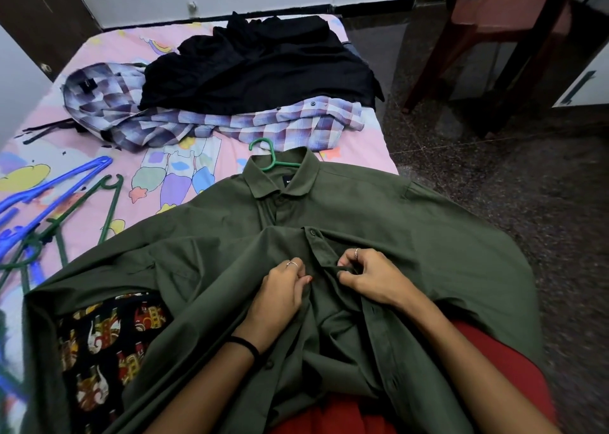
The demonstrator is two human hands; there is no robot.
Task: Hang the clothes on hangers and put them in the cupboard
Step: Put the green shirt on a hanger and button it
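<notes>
Olive green shirt (412, 252), limp and light, spread on the bed (108, 54) over a green hanger (268, 157); left hand (280, 292) and right hand (369, 277) pinch its placket, best lifted by the hook.

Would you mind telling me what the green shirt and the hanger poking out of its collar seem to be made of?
The green shirt looks like a matte woven fabric, perhaps cotton: it creases softly where the left hand and right hand pinch it. The hanger looks like smooth moulded plastic, judging by its even bright green colour and slight sheen.
</notes>
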